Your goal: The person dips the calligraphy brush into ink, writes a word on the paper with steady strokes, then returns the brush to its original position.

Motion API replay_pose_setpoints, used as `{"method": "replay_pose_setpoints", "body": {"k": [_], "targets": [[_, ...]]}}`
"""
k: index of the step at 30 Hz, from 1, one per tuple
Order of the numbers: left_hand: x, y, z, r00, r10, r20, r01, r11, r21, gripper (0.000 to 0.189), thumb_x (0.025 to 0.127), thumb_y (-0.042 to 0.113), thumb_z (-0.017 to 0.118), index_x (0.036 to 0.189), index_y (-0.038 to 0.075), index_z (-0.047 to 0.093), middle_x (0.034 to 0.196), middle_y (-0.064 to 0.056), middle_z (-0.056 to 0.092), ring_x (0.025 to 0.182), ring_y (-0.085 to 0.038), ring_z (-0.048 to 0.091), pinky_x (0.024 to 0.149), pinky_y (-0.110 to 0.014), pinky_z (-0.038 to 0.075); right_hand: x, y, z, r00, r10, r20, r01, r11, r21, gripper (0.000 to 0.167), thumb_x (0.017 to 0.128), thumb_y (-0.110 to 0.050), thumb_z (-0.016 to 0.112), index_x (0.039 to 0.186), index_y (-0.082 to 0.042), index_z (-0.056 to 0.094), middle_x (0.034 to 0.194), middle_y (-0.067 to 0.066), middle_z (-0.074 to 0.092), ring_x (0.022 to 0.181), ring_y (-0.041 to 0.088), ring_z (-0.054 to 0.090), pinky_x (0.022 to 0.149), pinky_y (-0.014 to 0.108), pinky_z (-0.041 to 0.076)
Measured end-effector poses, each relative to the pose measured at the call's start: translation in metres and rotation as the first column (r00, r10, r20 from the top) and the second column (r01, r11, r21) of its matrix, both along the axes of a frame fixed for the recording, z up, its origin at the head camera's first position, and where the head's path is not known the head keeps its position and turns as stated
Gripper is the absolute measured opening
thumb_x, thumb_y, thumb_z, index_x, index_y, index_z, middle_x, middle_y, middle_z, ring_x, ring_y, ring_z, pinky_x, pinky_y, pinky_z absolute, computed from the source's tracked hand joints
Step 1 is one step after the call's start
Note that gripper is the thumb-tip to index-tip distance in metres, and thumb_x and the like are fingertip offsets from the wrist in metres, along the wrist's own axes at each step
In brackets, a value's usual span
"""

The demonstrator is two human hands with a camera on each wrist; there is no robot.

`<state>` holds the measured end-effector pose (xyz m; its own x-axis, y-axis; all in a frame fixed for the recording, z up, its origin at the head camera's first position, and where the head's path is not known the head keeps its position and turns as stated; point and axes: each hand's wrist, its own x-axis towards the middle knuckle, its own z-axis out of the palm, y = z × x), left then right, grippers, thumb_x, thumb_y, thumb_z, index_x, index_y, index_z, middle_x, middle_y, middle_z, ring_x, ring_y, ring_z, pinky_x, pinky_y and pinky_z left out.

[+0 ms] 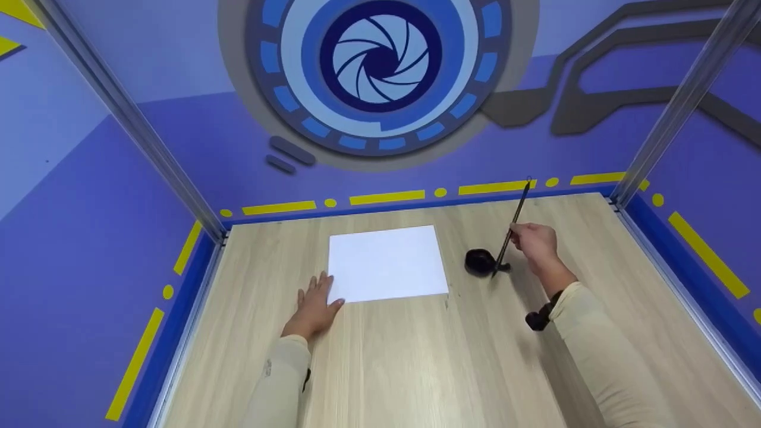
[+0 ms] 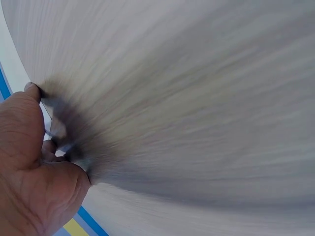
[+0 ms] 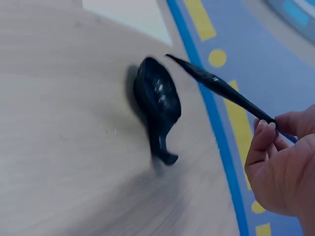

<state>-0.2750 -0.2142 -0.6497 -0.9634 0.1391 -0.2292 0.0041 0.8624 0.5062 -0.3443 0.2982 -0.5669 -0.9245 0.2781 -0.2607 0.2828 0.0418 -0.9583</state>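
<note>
A white sheet of paper (image 1: 386,263) lies flat on the wooden table (image 1: 380,368). At the sheet's lower left corner rests my left hand (image 1: 313,306), fingers spread, thumb and fingertips along the edge. My right hand (image 1: 537,244) pinches a dark ink brush (image 3: 224,90) by its shaft, its black tip angled down. Right of the paper stands a small black ink dish (image 1: 479,263) with a short curved handle (image 3: 158,142). In the right wrist view the brush tip hangs apart from the dish, whose inside shines as if wet.
A blue-violet wall (image 1: 178,142) with yellow dashes rises behind the table, and side panels flank it. Metal posts (image 1: 678,101) stand at the back corners. A black wrist device (image 1: 538,319) sits on my right cuff.
</note>
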Motion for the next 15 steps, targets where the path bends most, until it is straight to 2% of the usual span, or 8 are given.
{"method": "replay_pose_setpoints", "body": {"k": [5, 13, 15], "targets": [[0.000, 0.000, 0.000, 1.000, 0.004, 0.003, -0.004, 1.000, 0.000, 0.072, 0.112, 0.038, 0.054, 0.171, 0.011, 0.024, 0.182, -0.015, 0.009, 0.170, -0.041, 0.003, 0.137, -0.065, -0.003, 0.006, -0.005, 0.004, 0.999, -0.004, -0.049, -0.001, 0.993, -0.118, 0.016, 0.107, -0.018, 0.063, 0.103, -0.004, 0.072, 0.079, -0.007, 0.072, 0.073, 0.005, 0.067, 0.070, 0.017, 0.060], [-0.001, 0.001, 0.001, 1.000, 0.005, 0.015, -0.005, 1.000, -0.010, 0.072, 0.112, 0.039, 0.053, 0.171, 0.011, 0.022, 0.182, -0.015, 0.007, 0.170, -0.041, 0.002, 0.137, -0.064, -0.004, 0.021, -0.019, 0.026, 0.991, -0.001, -0.137, -0.014, 0.994, -0.106, 0.017, 0.107, -0.012, 0.060, 0.105, 0.003, 0.067, 0.080, 0.000, 0.071, 0.068, 0.006, 0.070, 0.071, 0.021, 0.065], [-0.002, 0.000, 0.001, 1.000, 0.004, 0.016, -0.004, 1.000, -0.010, 0.073, 0.112, 0.039, 0.053, 0.172, 0.012, 0.022, 0.183, -0.014, 0.007, 0.170, -0.040, 0.001, 0.137, -0.064, -0.004, 0.020, -0.019, 0.022, 0.987, -0.020, -0.163, 0.002, 0.994, -0.111, 0.018, 0.107, -0.011, 0.062, 0.106, 0.005, 0.068, 0.080, 0.001, 0.072, 0.068, 0.007, 0.071, 0.071, 0.021, 0.066]]}}
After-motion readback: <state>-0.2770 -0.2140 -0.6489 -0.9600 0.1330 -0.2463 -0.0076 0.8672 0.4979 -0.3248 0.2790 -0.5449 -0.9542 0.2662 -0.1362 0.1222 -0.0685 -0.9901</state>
